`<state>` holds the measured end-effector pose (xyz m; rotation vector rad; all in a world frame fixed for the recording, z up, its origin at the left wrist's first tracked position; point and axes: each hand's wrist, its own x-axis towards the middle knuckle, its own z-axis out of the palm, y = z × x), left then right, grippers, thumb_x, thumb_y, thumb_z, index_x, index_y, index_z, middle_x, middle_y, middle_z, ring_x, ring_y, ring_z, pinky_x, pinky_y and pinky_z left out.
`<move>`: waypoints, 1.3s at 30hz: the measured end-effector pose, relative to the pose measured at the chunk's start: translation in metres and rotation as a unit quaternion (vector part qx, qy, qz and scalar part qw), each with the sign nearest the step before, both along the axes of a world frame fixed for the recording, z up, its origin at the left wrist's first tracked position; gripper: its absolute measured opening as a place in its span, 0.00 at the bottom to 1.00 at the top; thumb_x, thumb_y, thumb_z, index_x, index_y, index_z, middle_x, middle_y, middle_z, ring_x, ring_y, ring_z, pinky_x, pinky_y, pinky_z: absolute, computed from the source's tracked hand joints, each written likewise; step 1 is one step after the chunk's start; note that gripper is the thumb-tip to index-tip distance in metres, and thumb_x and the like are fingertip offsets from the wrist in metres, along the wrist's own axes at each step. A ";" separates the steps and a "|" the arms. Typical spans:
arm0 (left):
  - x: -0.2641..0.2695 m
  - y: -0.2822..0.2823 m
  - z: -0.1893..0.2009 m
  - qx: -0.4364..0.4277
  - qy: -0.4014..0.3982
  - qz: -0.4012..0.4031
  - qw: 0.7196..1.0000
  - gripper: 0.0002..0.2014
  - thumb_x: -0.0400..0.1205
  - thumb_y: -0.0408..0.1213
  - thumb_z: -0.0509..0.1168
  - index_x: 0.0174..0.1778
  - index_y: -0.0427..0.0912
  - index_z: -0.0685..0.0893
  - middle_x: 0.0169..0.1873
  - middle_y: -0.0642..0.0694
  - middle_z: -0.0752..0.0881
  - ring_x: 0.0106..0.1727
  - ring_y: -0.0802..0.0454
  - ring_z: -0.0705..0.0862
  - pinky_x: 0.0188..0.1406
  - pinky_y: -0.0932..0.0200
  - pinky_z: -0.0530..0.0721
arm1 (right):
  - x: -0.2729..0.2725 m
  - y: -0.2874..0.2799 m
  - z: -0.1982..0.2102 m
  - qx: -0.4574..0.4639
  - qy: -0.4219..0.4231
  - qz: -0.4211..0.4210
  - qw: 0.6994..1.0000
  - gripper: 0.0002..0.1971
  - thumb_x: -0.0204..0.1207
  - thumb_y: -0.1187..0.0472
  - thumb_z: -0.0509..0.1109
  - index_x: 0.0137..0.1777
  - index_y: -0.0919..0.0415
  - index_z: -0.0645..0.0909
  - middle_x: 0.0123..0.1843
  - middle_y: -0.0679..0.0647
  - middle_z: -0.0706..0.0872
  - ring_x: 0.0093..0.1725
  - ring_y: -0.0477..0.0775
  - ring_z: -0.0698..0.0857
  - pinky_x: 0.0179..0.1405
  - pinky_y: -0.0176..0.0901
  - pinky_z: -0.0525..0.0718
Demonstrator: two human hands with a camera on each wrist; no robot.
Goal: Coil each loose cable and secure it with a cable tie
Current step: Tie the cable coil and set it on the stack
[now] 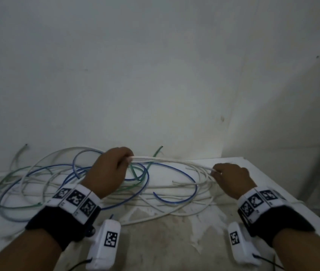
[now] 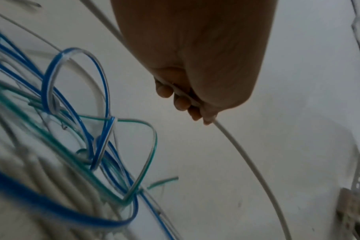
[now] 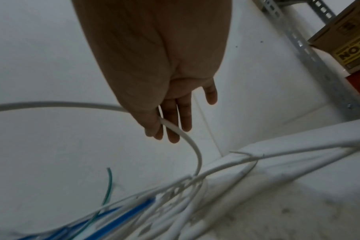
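A white cable (image 1: pixel 171 160) stretches in the air between my two hands above a tangle of loose cables. My left hand (image 1: pixel 112 167) grips it with curled fingers (image 2: pixel 182 102); the cable (image 2: pixel 242 155) leaves the fist and runs on downward. My right hand (image 1: pixel 231 176) pinches the same cable (image 3: pixel 187 138) between thumb and forefinger, the other fingers (image 3: pixel 185 113) straight. Blue cables (image 1: pixel 176 173), green cables (image 1: pixel 135 173) and more white cables (image 1: pixel 174 210) lie looped and crossed on the white table (image 1: pixel 262 173). No cable tie shows.
A white wall (image 1: pixel 155 75) stands right behind the table. The table's right edge (image 1: pixel 284 194) runs diagonally past my right wrist. A slotted metal shelf frame (image 3: pixel 294 37) with a cardboard box (image 3: pixel 347 48) stands to the right. The near table surface (image 1: pixel 165 241) is stained.
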<state>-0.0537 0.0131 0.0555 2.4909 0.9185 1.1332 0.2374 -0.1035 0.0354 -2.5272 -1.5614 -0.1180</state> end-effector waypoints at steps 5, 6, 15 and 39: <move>-0.026 0.004 0.013 -0.050 -0.044 0.083 0.994 0.08 0.84 0.34 0.61 0.39 0.42 0.80 0.27 0.48 0.78 0.30 0.53 0.76 0.32 0.60 0.73 | 0.004 -0.020 0.026 0.179 0.094 0.060 0.977 0.13 0.82 0.58 0.63 0.39 0.63 0.80 0.35 0.55 0.83 0.37 0.56 0.82 0.35 0.42 0.74; -0.030 0.002 0.014 -0.071 -0.039 0.090 0.993 0.09 0.84 0.35 0.62 0.38 0.43 0.80 0.26 0.48 0.78 0.29 0.51 0.77 0.31 0.56 0.74 | -0.001 -0.025 0.034 0.221 0.098 0.080 0.967 0.13 0.82 0.59 0.63 0.37 0.64 0.78 0.32 0.56 0.81 0.34 0.55 0.80 0.32 0.40 0.72; -0.031 -0.074 0.041 -0.242 -0.035 -0.099 0.964 0.08 0.79 0.44 0.70 0.47 0.45 0.84 0.30 0.49 0.88 0.33 0.56 0.87 0.38 0.59 0.83 | -0.089 -0.038 0.090 0.393 0.034 0.192 0.899 0.11 0.82 0.67 0.60 0.58 0.67 0.82 0.44 0.64 0.85 0.44 0.62 0.81 0.39 0.36 0.63; -0.103 -0.113 0.054 -0.505 -0.379 -0.137 0.763 0.14 0.87 0.42 0.51 0.48 0.39 0.79 0.18 0.52 0.65 0.13 0.59 0.60 0.12 0.71 0.59 | -0.187 -0.092 0.059 0.232 -0.098 0.358 0.899 0.18 0.75 0.43 0.60 0.43 0.54 0.87 0.50 0.56 0.82 0.49 0.58 0.81 0.41 0.48 0.78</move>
